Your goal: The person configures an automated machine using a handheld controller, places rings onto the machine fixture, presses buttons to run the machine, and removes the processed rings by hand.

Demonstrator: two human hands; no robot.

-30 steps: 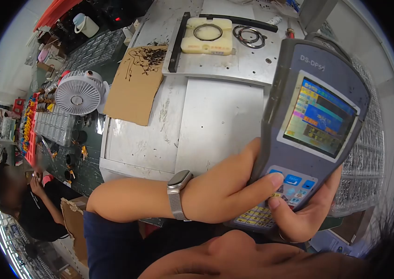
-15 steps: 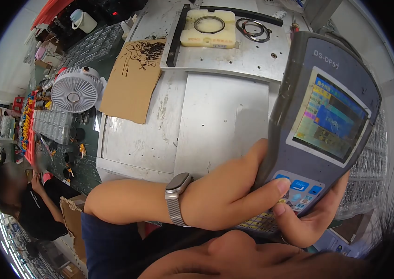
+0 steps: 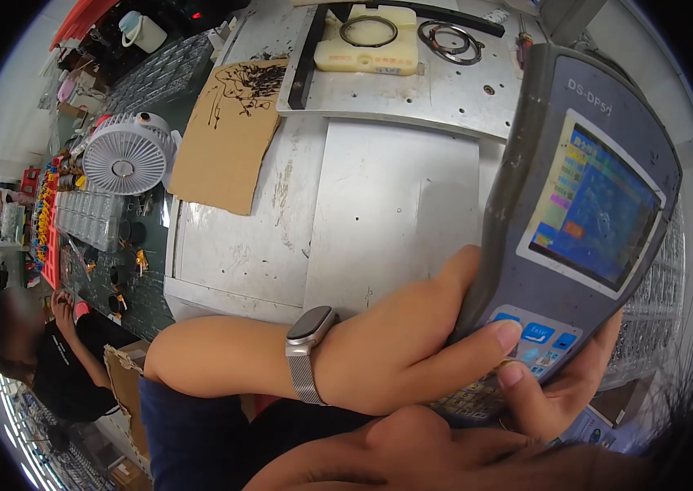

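- Head view: my left grip (image 3: 420,348) hugs the chunky, curvy plastic controller (image 3: 580,225), thumb at its blue keys (image 3: 536,332).
- Right grip (image 3: 563,397) holds the other edge.
- It's up before a scuffed metal bench (image 3: 387,221); thin round ring (image 3: 369,46) on blocky cream fixture (image 3: 367,61).

1 controller (image 3: 592,204), 2 hands (image 3: 436,352) on it

Metal plate (image 3: 436,98): 2 black bars (image 3: 307,65) (left, far edges); 1 pale block (image 3: 367,60) near far-left corner, 1 ring (image 3: 368,46) atop; at least 2 loose rings (image 3: 461,60), overlapped. Worktop (image 3: 240,262) left edge: 1 cardboard sheet (image 3: 219,164). Green bench (image 3: 148,290) right edge: 1 fan (image 3: 124,155).
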